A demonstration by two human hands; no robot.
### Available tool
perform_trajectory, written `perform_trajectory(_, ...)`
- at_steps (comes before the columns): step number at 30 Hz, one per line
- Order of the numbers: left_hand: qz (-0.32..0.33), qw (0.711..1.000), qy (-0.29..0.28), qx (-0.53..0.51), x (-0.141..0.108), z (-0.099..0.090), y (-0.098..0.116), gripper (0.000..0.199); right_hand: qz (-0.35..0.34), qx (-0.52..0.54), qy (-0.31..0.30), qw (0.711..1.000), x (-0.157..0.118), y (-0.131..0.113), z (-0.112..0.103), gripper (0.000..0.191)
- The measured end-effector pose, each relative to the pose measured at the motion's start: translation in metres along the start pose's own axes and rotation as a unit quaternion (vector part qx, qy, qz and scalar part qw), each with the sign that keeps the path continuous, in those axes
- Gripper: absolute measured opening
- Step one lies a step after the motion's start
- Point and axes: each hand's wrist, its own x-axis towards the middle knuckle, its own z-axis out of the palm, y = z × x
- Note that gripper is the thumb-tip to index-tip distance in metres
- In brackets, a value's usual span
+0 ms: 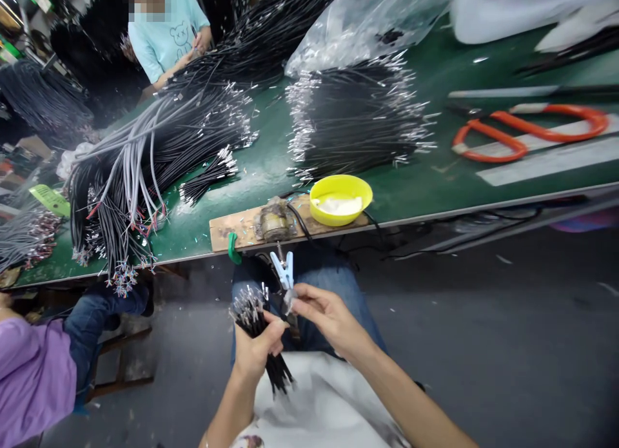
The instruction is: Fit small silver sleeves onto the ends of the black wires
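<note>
My left hand (pixel 261 348) is wrapped round a bundle of short black cables (pixel 278 370), whose stripped, silvery ends (pixel 249 305) fan out above the fist. Thumb and fingers of my right hand (pixel 326 316) pinch a small greyish-white piece (pixel 290 300), too blurred to name. It lies just below the jaws of a light blue clothes peg (pixel 283 271). The peg hangs from the shaft of a small motor (pixel 275 224), which is fixed on a wooden board (pixel 222 234) at the table edge.
On the green table (pixel 261 158) a yellow bowl (pixel 341 219) holds something white. Behind it lie stacked black cables (pixel 353 113); grey cables (pixel 140 138) are left. Orange-handled scissors (pixel 493 153) lie right. One person (pixel 167 38) works opposite, another (pixel 39 370) sits left.
</note>
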Motion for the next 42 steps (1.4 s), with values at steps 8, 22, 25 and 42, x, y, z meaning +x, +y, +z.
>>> perform_trajectory(8,0.136,0.987,0.052,0.073,0.005,0.006,0.009,0.03,0.005,0.056,-0.034,0.998,0.035,-0.021,0.012,0.056)
perform_trajectory(22,0.127,0.985,0.047,0.105,0.019,0.011,0.009,0.016,0.03,0.157,-0.026,0.987,0.041,-0.028,0.021,0.042)
perform_trajectory(25,0.122,0.986,0.045,0.105,0.018,0.011,0.009,0.015,0.047,0.164,-0.034,0.985,0.04,-0.024,0.021,0.046)
perform_trajectory(42,0.062,0.995,0.019,0.074,0.006,0.005,-0.001,0.032,0.059,0.109,-0.053,0.991,0.004,0.004,-0.005,0.032)
